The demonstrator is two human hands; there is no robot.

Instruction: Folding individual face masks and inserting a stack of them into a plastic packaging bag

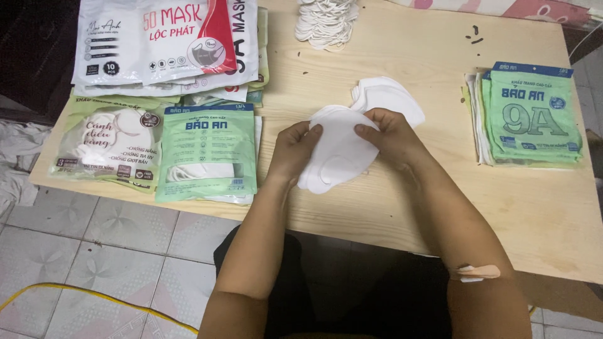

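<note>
Soft, even light falls from above on my counter; shadows beneath my hands are faint. The white masks wash out nearly featureless. Beyond the far-left corner it's dark.

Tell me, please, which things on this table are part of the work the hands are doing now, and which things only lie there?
In the work:
- left hand and right hand, both gripping the stack of white masks
- the loose white masks just behind it

Only lying there:
- green packets at the right
- filled green packet and the white packets at the left
- pile of white masks at the far edge
</note>
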